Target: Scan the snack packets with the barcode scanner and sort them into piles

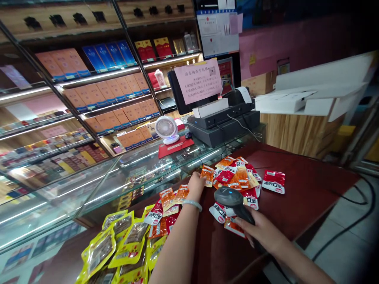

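Note:
My left hand (197, 184) is closed on the edge of an orange snack packet (207, 175), just left of a pile of red and orange packets (231, 173). A bracelet circles that wrist. In my right hand (260, 228) is a dark barcode scanner (229, 197), its head pointing up and left over the table, its handle inside my fingers. Two packets, one red and white (217, 213) and one orange and red (233, 227), lie beneath the scanner. Yellow-edged snack packets (128, 240) are heaped left of my left forearm, with more orange and red packets (167, 199) at their upper end.
A single red packet (274, 181) lies apart on the dark red table (308, 173). Behind are a glass counter (136, 165), a small white fan (166, 130), and a cash register (225, 122) with a monitor (177, 92). A black cable (349, 225) loops at the right.

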{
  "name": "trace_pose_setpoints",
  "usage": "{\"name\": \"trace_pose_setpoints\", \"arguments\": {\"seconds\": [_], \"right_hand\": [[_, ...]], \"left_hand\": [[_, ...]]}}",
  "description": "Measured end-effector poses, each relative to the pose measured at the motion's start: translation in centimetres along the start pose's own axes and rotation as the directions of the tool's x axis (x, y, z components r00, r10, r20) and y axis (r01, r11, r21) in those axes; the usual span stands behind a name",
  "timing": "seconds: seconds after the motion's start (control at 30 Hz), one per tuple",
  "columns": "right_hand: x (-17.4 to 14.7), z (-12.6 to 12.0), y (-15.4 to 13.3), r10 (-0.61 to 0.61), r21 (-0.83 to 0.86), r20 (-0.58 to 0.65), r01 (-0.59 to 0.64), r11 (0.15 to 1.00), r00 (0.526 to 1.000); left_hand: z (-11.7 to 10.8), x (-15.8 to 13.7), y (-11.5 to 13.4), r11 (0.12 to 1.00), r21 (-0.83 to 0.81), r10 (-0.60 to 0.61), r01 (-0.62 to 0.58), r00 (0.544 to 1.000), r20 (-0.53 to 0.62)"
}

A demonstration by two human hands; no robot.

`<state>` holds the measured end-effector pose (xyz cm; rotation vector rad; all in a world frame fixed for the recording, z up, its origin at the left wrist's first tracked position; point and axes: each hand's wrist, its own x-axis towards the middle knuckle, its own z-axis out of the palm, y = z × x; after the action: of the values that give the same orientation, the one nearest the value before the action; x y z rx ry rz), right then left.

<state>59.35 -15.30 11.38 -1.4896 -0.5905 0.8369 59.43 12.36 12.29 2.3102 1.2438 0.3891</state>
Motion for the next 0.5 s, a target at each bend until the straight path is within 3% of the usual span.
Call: {"name": "trace_pose_setpoints", "arguments": {"seconds": [0.13, 0.27, 0.33, 0.5], "right_hand": [[-0.3, 0.4, 0.1, -0.047, -0.033, 0.012, 0.048, 0.998, 0.999], [-0.8, 1.0, -0.3, -0.079, -0.073, 0.015, 0.080, 0.994, 0.997], [-1.0, 1.4, -0.5, -0.081, -0.083, 0.013, 0.082, 0.993, 0.997], [-1.4, 2.0, -0.4, -0.087, -0.105, 0.031, 0.090, 0.990, 0.996]], "left_hand": [[-0.4, -2.4, -2.1, 0.958, -0.282, 0.039, -0.056, 0.997, -0.064], [-0.9, -4.7, -3.2, 0.780, -0.616, 0.044, -0.110, 0.992, -0.120], [-1.5, -5.5, -3.3, 0.759, -0.642, 0.042, -0.113, 0.991, -0.124], [-2.8, -6.6, -3.6, 0.867, -0.483, 0.025, -0.122, 0.979, -0.203]]}}
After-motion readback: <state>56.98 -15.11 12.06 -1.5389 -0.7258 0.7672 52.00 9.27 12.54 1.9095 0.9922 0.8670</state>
